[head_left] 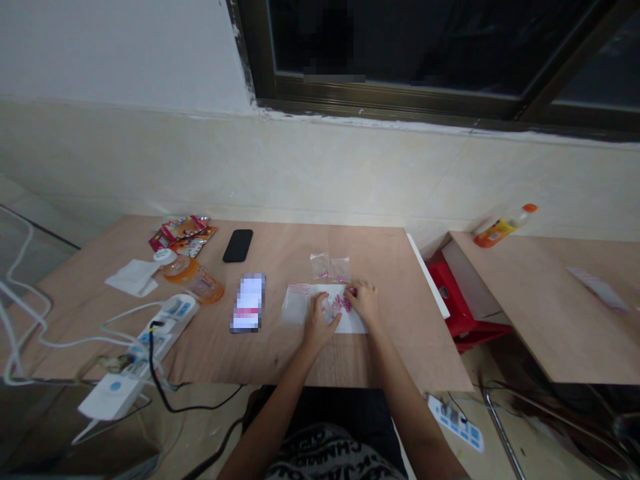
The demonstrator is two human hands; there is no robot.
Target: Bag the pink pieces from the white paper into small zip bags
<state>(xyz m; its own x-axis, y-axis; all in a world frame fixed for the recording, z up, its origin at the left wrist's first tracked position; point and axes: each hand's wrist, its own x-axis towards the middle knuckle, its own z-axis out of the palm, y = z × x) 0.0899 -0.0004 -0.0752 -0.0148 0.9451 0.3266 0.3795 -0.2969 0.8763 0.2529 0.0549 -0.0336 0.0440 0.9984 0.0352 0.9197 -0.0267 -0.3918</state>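
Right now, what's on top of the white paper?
Small pink pieces lie on the white paper, between the left hand and right hand. What the hands cover can't be seen.

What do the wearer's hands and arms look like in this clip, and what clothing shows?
The left hand and right hand are ungloved, and the forearms show no sleeves. A dark top with grey lettering and dark legwear are visible. Any rings are too small to tell.
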